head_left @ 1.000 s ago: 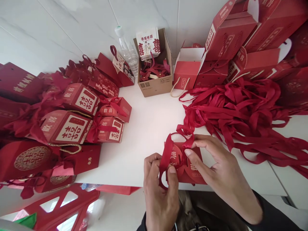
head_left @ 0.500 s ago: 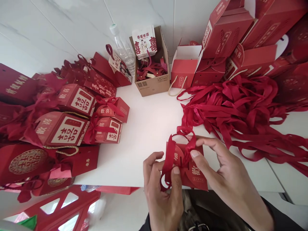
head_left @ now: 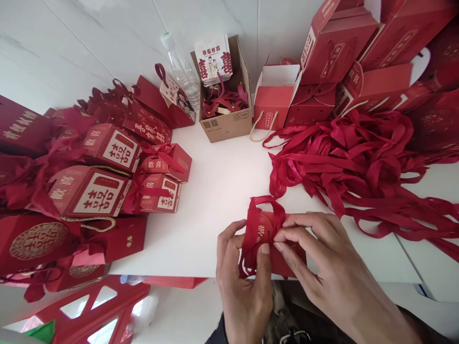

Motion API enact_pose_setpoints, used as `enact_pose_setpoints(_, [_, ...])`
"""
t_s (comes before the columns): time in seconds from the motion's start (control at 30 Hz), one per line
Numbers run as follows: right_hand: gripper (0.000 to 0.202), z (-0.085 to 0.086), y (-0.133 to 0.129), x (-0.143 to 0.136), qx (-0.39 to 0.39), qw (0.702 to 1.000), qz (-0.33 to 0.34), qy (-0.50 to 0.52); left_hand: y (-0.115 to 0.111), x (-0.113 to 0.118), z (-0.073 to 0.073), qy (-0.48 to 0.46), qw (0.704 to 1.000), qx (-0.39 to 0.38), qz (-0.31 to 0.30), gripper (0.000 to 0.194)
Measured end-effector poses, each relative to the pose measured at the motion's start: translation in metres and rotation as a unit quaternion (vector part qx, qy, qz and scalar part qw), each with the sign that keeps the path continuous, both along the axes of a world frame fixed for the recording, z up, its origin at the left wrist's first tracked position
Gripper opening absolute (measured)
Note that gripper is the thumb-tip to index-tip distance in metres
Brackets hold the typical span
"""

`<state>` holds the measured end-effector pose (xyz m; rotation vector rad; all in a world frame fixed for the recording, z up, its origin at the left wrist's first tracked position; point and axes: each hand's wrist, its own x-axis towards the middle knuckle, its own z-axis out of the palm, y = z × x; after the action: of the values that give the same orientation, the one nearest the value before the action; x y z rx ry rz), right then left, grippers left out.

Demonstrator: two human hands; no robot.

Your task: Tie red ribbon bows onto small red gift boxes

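Note:
A small red gift box [head_left: 294, 255] with pale characters lies at the table's front edge, partly covered by my hands. A red ribbon [head_left: 254, 217] runs over its top and forms a loop standing up at the back. My left hand [head_left: 245, 282] is closed on the ribbon at the box's left side, thumb pressing near the middle. From the right, my right hand [head_left: 319, 258] pinches the ribbon close to the box's centre, its fingertips near my left thumb. Whether a knot lies under the fingers is hidden.
A heap of loose red ribbons [head_left: 344, 153] spreads over the right side. Several ribbon-tied boxes [head_left: 101, 198] are stacked at left. At the back stand a cardboard carton [head_left: 227, 128], a clear bottle [head_left: 181, 67] and open red boxes [head_left: 274, 100]. A red plastic crate [head_left: 89, 306] sits below the table.
My right hand has shifted left and down, from the ribbon's upper loop to the box's middle, fingers now closer together. The loop has tilted left. My left hand stays nearly in place.

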<state>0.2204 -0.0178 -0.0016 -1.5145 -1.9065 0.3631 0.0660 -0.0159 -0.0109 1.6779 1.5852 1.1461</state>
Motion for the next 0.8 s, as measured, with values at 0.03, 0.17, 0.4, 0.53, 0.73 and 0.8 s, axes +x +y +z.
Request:
enact_pose_setpoints(0.03, [0.006, -0.0006, -0.0001, -0.0006, -0.001, 1.0, -0.002, 0.001, 0.0, -0.0001, -0.0004, 0.004, 1.0, 0.0, -0.003, 0.017])
enact_pose_setpoints(0.17, [0.007, -0.0015, -0.0003, -0.0028, -0.002, 1.0, -0.019, 0.005, 0.0007, 0.0014, -0.0007, 0.012, 1.0, -0.002, -0.001, 0.017])
enact_pose_setpoints(0.4, [0.008, -0.0017, -0.0013, -0.0055, -0.015, 0.999, -0.034, 0.01, 0.0029, 0.0019, 0.0032, -0.016, 1.0, -0.024, 0.007, 0.01])
enact_pose_setpoints(0.53, [0.006, -0.0035, -0.003, -0.0033, -0.015, 0.999, -0.032, 0.021, 0.003, -0.0001, 0.0028, -0.049, 0.998, -0.045, 0.022, 0.013])
enact_pose_setpoints(0.73, [0.027, -0.0048, -0.003, -0.0019, -0.008, 0.999, -0.032, 0.023, 0.0005, -0.0007, 0.0012, -0.059, 0.996, -0.059, 0.025, 0.014])
enact_pose_setpoints(0.8, [0.023, -0.0053, -0.003, -0.0015, -0.007, 0.999, -0.035, 0.023, 0.0005, -0.0009, 0.0014, -0.054, 0.997, -0.057, 0.02, 0.013])
